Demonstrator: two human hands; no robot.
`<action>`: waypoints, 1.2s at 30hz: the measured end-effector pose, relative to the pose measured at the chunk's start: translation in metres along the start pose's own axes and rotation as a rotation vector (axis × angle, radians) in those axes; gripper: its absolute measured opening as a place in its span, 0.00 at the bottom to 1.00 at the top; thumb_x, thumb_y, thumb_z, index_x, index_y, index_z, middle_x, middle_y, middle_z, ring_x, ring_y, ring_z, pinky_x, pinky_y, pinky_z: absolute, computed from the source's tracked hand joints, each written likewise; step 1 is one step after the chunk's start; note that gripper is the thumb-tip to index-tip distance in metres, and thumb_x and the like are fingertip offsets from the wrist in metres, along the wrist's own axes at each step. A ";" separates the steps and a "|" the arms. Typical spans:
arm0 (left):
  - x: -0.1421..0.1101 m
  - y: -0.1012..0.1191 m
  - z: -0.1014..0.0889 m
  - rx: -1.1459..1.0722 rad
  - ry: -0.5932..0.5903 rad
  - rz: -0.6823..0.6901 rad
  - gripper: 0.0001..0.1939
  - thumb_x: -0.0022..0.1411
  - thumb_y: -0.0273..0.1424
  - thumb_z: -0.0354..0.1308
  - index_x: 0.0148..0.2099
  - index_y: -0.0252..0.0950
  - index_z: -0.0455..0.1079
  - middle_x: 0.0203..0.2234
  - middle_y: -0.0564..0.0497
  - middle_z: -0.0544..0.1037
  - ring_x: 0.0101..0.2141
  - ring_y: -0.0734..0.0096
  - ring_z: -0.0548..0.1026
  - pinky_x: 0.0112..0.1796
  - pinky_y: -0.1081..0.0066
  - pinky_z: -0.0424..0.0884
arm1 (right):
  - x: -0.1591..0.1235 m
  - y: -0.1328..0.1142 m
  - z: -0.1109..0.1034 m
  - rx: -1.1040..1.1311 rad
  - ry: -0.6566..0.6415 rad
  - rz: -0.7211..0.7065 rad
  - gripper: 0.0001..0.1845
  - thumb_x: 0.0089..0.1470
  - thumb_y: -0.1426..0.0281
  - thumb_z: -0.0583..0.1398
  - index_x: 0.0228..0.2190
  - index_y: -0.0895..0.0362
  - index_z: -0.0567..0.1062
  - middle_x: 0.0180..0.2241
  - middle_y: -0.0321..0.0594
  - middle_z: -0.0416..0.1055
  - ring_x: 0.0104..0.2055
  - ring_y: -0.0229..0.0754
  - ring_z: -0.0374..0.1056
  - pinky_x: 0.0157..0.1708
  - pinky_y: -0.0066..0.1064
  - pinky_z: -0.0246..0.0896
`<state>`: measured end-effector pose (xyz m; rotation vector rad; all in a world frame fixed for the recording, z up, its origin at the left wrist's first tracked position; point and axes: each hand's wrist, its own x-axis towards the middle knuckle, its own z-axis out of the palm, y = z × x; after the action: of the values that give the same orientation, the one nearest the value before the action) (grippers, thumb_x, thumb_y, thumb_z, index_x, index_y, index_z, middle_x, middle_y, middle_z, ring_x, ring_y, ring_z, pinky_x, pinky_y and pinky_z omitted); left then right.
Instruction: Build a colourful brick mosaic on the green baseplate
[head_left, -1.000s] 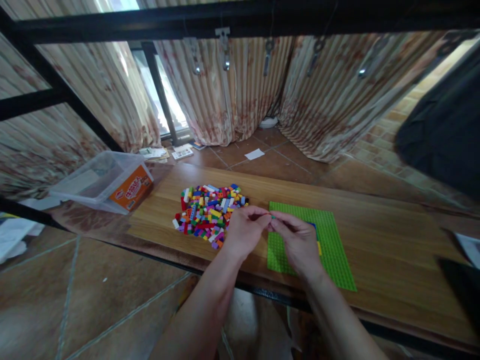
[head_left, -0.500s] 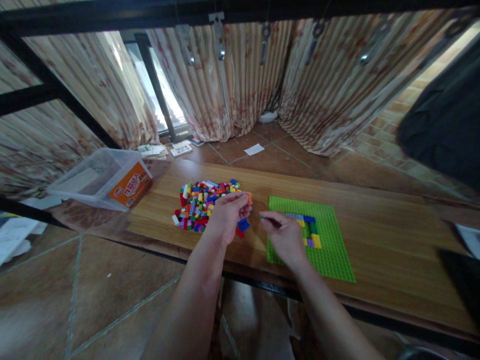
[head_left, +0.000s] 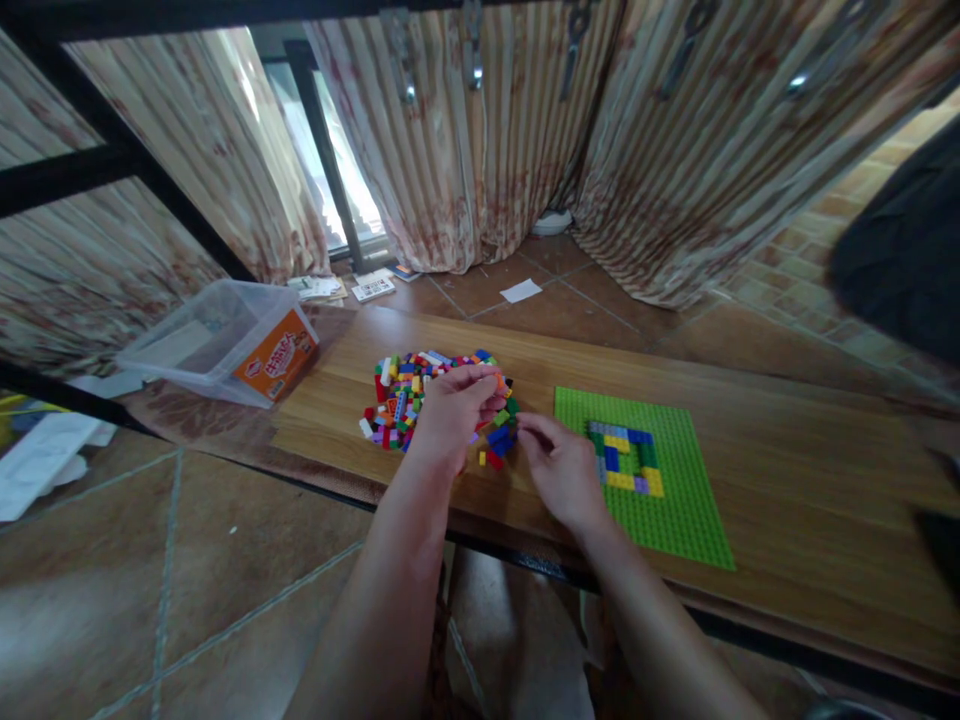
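My left hand (head_left: 459,412) is closed over the right side of a pile of colourful toy building bricks (head_left: 401,385), with an orange brick (head_left: 500,382) pinched at its fingertips. Just to the right, my right hand (head_left: 559,462) has its fingers drawn together; what they hold, if anything, is too small to tell. Blue bricks (head_left: 501,438) and a red brick (head_left: 494,460) lie between the hands. On the green baseplate (head_left: 694,500), right of my right hand, bricks in blue, yellow, grey, green and purple form a square outline (head_left: 622,482) with more bricks inside.
A clear plastic bin (head_left: 217,345) with an orange label stands left of the pile. All the bricks rest on a long wooden table (head_left: 810,480). Behind it are striped curtains (head_left: 465,150) and a sheet of paper (head_left: 521,290) on the tiled floor.
My right hand has moved left, off the baseplate and toward the pile, uncovering more of the brick square. My left hand still holds the orange brick. The view has shifted slightly.
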<state>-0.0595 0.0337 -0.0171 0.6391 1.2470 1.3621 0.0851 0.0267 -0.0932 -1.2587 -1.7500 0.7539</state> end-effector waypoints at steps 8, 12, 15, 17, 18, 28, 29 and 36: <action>0.005 -0.007 0.005 0.146 0.058 0.089 0.06 0.47 0.27 0.63 0.32 0.33 0.74 0.22 0.54 0.77 0.23 0.76 0.74 0.29 0.75 0.69 | -0.004 -0.014 -0.008 0.032 -0.025 -0.096 0.09 0.57 0.71 0.58 0.37 0.56 0.78 0.35 0.41 0.77 0.35 0.40 0.72 0.37 0.31 0.66; 0.006 -0.008 0.005 0.210 0.036 0.115 0.07 0.47 0.27 0.64 0.32 0.33 0.75 0.21 0.55 0.76 0.24 0.76 0.74 0.30 0.76 0.69 | -0.006 -0.016 -0.007 0.072 0.014 -0.089 0.09 0.58 0.70 0.57 0.37 0.55 0.78 0.35 0.41 0.77 0.36 0.40 0.72 0.38 0.31 0.66; 0.004 -0.012 0.006 0.259 -0.012 0.136 0.06 0.46 0.27 0.65 0.31 0.33 0.76 0.22 0.53 0.77 0.25 0.76 0.73 0.30 0.76 0.68 | -0.004 -0.013 -0.011 0.153 0.154 0.001 0.10 0.58 0.67 0.57 0.38 0.55 0.78 0.36 0.42 0.78 0.37 0.40 0.72 0.39 0.33 0.67; 0.003 -0.016 0.010 0.264 -0.055 0.127 0.07 0.46 0.28 0.66 0.31 0.33 0.76 0.23 0.52 0.78 0.25 0.75 0.73 0.30 0.75 0.68 | -0.002 -0.010 -0.017 0.233 0.214 0.056 0.11 0.58 0.65 0.58 0.39 0.54 0.78 0.38 0.42 0.79 0.39 0.41 0.73 0.41 0.35 0.68; 0.001 -0.017 0.013 0.257 -0.083 0.113 0.07 0.46 0.28 0.66 0.31 0.33 0.76 0.23 0.52 0.78 0.26 0.75 0.73 0.30 0.75 0.68 | -0.002 -0.009 -0.020 0.273 0.222 0.074 0.11 0.57 0.65 0.59 0.39 0.54 0.79 0.38 0.42 0.79 0.40 0.42 0.74 0.42 0.35 0.68; -0.012 -0.038 0.046 0.253 -0.310 0.083 0.05 0.47 0.26 0.65 0.30 0.32 0.76 0.24 0.53 0.77 0.26 0.76 0.72 0.32 0.75 0.67 | -0.007 0.007 -0.056 0.339 0.171 0.114 0.09 0.53 0.64 0.63 0.36 0.53 0.81 0.34 0.38 0.80 0.36 0.41 0.74 0.40 0.35 0.68; -0.013 -0.041 0.049 0.250 -0.319 0.088 0.05 0.47 0.26 0.65 0.31 0.32 0.76 0.24 0.53 0.77 0.27 0.76 0.72 0.32 0.75 0.67 | -0.008 0.008 -0.061 0.335 0.162 0.117 0.09 0.53 0.64 0.63 0.35 0.53 0.81 0.34 0.38 0.80 0.36 0.41 0.74 0.40 0.35 0.68; -0.013 -0.062 0.065 0.464 -0.330 0.156 0.03 0.53 0.23 0.61 0.32 0.34 0.75 0.27 0.51 0.78 0.30 0.72 0.74 0.36 0.72 0.69 | -0.009 0.030 -0.108 0.072 0.127 0.128 0.10 0.53 0.62 0.62 0.33 0.53 0.81 0.35 0.39 0.79 0.37 0.42 0.73 0.39 0.35 0.67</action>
<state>0.0245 0.0297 -0.0509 1.2539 1.2642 1.0347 0.1949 0.0275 -0.0700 -1.3499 -1.5386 0.7851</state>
